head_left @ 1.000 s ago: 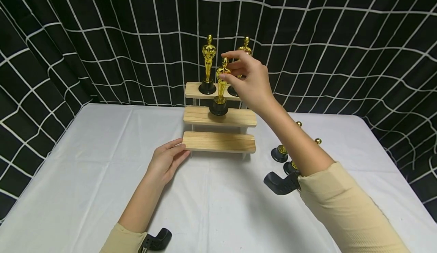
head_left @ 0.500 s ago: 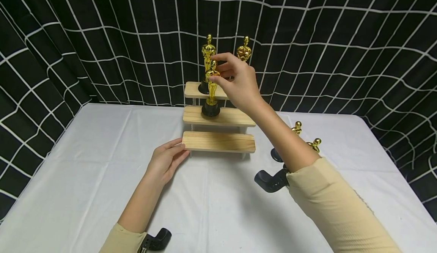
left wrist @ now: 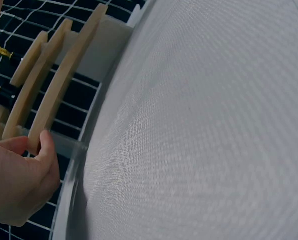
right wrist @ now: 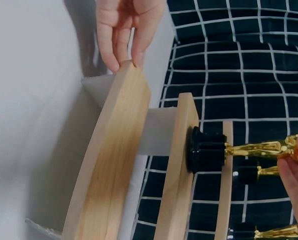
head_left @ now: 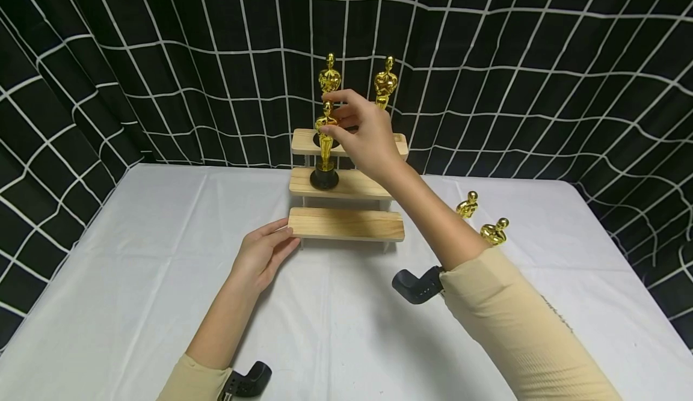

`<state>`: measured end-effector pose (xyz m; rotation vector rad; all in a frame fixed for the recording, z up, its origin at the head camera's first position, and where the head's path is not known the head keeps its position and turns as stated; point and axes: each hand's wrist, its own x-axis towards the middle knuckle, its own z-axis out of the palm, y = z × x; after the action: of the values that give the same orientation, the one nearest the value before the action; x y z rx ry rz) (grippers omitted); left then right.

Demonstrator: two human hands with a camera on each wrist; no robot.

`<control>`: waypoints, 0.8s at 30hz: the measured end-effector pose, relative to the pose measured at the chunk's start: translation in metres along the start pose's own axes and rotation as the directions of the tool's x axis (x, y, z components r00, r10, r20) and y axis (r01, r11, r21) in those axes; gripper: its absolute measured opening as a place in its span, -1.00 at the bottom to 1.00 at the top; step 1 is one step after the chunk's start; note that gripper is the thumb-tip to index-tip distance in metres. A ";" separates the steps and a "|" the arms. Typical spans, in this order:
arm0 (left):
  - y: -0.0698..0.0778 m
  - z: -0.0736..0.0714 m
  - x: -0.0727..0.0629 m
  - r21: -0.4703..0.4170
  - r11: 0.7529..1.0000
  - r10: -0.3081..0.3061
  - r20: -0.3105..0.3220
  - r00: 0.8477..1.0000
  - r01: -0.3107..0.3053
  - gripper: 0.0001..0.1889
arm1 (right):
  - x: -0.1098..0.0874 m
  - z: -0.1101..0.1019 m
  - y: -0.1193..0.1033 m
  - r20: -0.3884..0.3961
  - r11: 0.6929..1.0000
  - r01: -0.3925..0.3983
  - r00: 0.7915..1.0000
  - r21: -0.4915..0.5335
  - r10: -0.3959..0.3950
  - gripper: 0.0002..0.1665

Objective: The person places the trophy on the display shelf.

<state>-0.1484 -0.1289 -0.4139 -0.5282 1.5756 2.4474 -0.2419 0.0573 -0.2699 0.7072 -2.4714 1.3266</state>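
My right hand (head_left: pixel 367 133) pinches a gold trophy statuette (head_left: pixel 325 148) by its upper body. Its black round base (right wrist: pixel 206 151) stands at the left part of the middle wooden step, seeming to touch the board in the right wrist view. My left hand (head_left: pixel 265 254) grips the left end of the lowest step (head_left: pixel 346 223) of a three-step wooden stand, thumb and fingers on either face in the left wrist view (left wrist: pixel 24 175). Two more statuettes stand on the top step (head_left: pixel 303 141): one at left (head_left: pixel 329 79), partly hidden behind my hand, and one at right (head_left: pixel 385 82).
Two further gold statuettes, one (head_left: pixel 468 204) behind the other (head_left: pixel 494 231), are on the white tablecloth (head_left: pixel 162 305) right of the stand, partly hidden by my right forearm. A black curtain with a white grid (head_left: pixel 216 76) hangs behind the table. Clear supports hold up the steps.
My right hand has carried the statuette leftward and slightly down along the middle step. More of the right top statuette shows now. The left hand has stayed at the lowest step.
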 end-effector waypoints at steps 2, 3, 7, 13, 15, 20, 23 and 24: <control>0.000 0.000 0.000 0.000 1.000 0.000 -0.001 1.000 0.000 -0.49 | 0.000 0.001 0.000 0.006 1.000 0.001 1.000 -0.001 -0.001 -0.47; 0.000 0.000 0.000 0.001 1.000 0.001 0.001 1.000 -0.001 -0.49 | 0.000 0.002 0.001 0.009 1.000 0.001 1.000 -0.001 -0.001 -0.48; 0.000 0.000 -0.001 0.005 1.000 0.001 0.003 1.000 -0.001 -0.49 | 0.001 0.004 0.002 0.014 1.000 0.002 1.000 -0.005 -0.002 -0.49; 0.000 0.001 -0.001 0.002 1.000 -0.003 0.004 1.000 0.003 -0.49 | 0.000 0.005 0.001 0.020 1.000 -0.010 1.000 0.013 0.009 -0.47; 0.000 0.001 -0.001 0.002 1.000 -0.002 0.004 1.000 0.002 -0.49 | 0.000 0.005 0.001 0.023 1.000 -0.012 1.000 0.018 0.012 -0.47; 0.000 0.001 0.000 0.002 1.000 -0.004 0.000 1.000 0.004 -0.49 | -0.002 0.006 0.001 0.023 1.000 -0.011 1.000 0.013 0.011 -0.48; 0.000 0.001 -0.001 0.002 1.000 -0.007 -0.004 1.000 0.007 -0.49 | -0.003 0.006 0.001 0.027 1.000 -0.011 1.000 0.008 0.011 -0.48; 0.000 0.001 -0.001 0.002 1.000 -0.007 -0.005 1.000 0.007 -0.49 | -0.003 0.005 0.001 0.027 1.000 -0.010 1.000 0.008 0.010 -0.47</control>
<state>-0.1481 -0.1278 -0.4130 -0.5384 1.5755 2.4409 -0.2399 0.0541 -0.2749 0.7205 -2.4955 1.3399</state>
